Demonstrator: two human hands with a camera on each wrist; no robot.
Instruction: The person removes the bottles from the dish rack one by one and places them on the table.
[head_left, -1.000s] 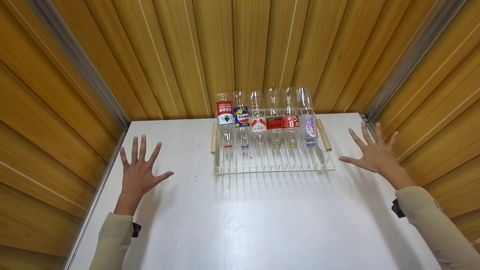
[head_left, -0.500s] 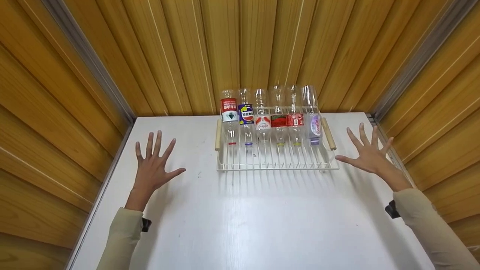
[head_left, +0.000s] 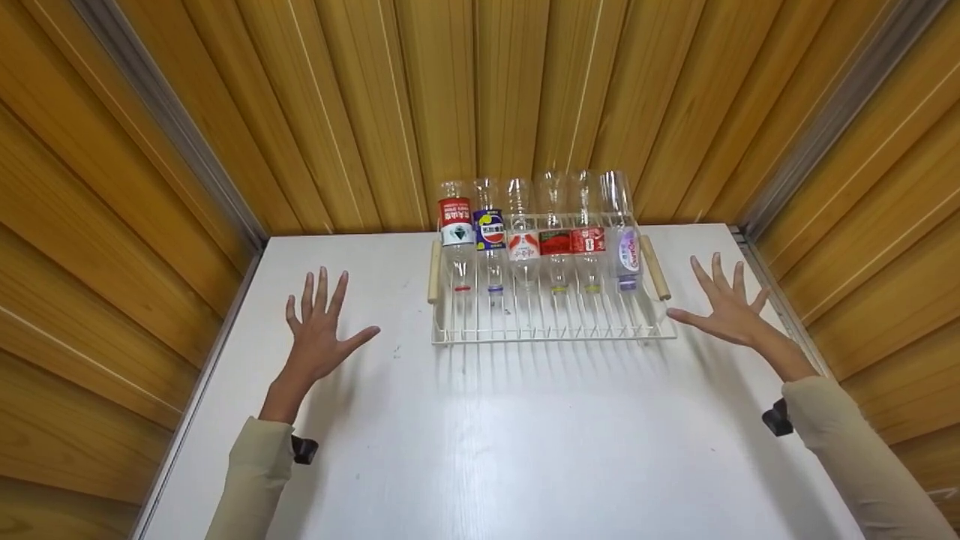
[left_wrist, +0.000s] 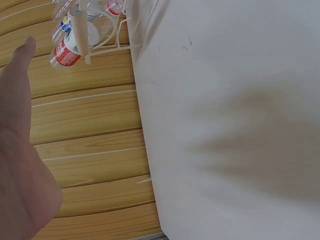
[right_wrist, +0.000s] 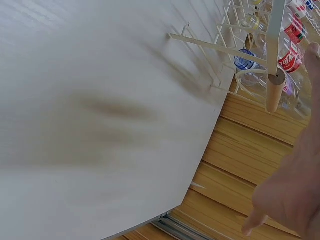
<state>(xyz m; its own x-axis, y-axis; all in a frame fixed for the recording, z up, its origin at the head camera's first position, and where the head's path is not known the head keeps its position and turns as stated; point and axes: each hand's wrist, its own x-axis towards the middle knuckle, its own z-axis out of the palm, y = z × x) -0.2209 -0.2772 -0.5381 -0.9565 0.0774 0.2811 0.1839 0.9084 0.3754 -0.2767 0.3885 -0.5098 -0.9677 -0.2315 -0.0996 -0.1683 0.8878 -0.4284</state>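
My left hand (head_left: pixel 316 341) hovers over the left part of the table, fingers spread and holding nothing. On the other side my right hand (head_left: pixel 729 311) is spread too, its thumb near the rack's right wooden handle (head_left: pixel 654 268). Between them a white wire rack (head_left: pixel 555 340) stands at the back of the table, with another wooden handle (head_left: pixel 435 271) on its left. Several clear plastic bottles lie side by side in it, necks toward me. They include a red-and-white labelled bottle (head_left: pixel 456 221), a blue-labelled bottle (head_left: pixel 491 229) and, at the right end, a purple-and-white labelled bottle (head_left: pixel 626 251).
The white table (head_left: pixel 480 442) spreads in front of the rack. Wood-patterned panels (head_left: pixel 502 97) rise behind it and on both sides. Grey metal strips (head_left: pixel 172 112) run along the corners. A dark wrist camera (head_left: pixel 304 450) sits at the left cuff, another (head_left: pixel 778 418) at the right.
My left hand has moved right, toward the rack, with its fingers still spread. My right hand has shifted slightly left. The head view has tilted a little; rack and bottles stay put.
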